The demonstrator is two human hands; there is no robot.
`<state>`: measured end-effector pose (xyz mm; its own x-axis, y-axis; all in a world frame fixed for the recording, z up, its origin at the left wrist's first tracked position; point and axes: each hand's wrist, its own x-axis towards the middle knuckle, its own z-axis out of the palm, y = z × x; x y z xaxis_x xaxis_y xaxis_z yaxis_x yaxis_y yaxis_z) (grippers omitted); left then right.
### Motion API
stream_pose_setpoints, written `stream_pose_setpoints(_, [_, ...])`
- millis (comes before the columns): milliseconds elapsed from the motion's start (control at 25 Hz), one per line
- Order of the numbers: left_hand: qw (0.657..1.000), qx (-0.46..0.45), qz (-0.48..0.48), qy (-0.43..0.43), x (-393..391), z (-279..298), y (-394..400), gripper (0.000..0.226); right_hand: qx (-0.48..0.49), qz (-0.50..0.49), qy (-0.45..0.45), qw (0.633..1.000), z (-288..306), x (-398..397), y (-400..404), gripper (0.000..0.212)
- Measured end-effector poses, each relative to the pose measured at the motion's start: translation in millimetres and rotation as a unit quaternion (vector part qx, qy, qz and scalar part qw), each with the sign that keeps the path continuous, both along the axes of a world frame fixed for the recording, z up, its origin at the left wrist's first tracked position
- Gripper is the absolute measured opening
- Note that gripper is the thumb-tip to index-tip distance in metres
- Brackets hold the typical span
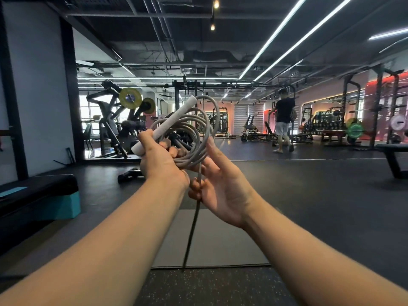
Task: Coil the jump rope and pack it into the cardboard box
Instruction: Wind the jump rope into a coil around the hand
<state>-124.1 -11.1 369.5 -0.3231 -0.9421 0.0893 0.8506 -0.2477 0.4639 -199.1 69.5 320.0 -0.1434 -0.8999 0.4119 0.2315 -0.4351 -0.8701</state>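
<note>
A grey jump rope (194, 133) with a white handle (164, 127) is raised in front of me. My left hand (159, 160) grips the handle and several coiled loops of the rope together. My right hand (220, 184) sits just right of the coil, its fingers pinching the loose strand that hangs below. That strand (192, 230) runs straight down toward the floor mat. No cardboard box is in view, and the second handle is hidden.
A grey mat (220, 239) lies on the dark gym floor below my arms. A black and teal step platform (44, 199) stands at left, a bench (393, 155) at right. A person (283, 122) walks among the weight racks ahead.
</note>
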Motion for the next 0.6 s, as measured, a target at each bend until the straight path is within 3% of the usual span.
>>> stream_pose_setpoints(80, [0.998,0.006,0.041,-0.045,-2,-5,5,0.032,-0.003,-0.041,0.001,0.999,2,14,-8,0.07])
stream_pose_setpoints(160, [0.994,0.009,0.075,-0.078,-3,-9,10,0.024,0.013,-0.163,0.01,0.987,4,26,-15,0.045])
stream_pose_setpoints(240, [0.994,-0.004,0.049,-0.093,-3,-13,10,0.024,0.035,-0.252,-0.016,0.967,6,31,-21,0.034])
stream_pose_setpoints(400, [0.984,-0.03,-0.046,-0.173,2,-27,-2,0.04,-0.008,-0.293,-0.068,0.954,16,27,-23,0.03])
stream_pose_setpoints(520, [0.971,-0.012,-0.047,-0.234,15,-40,-14,0.067,-0.002,-0.328,0.041,0.944,21,8,-20,0.033])
stream_pose_setpoints(600, [0.948,-0.066,0.072,-0.303,29,-47,-23,0.097,0.019,-0.326,0.124,0.937,25,-2,-17,0.035])
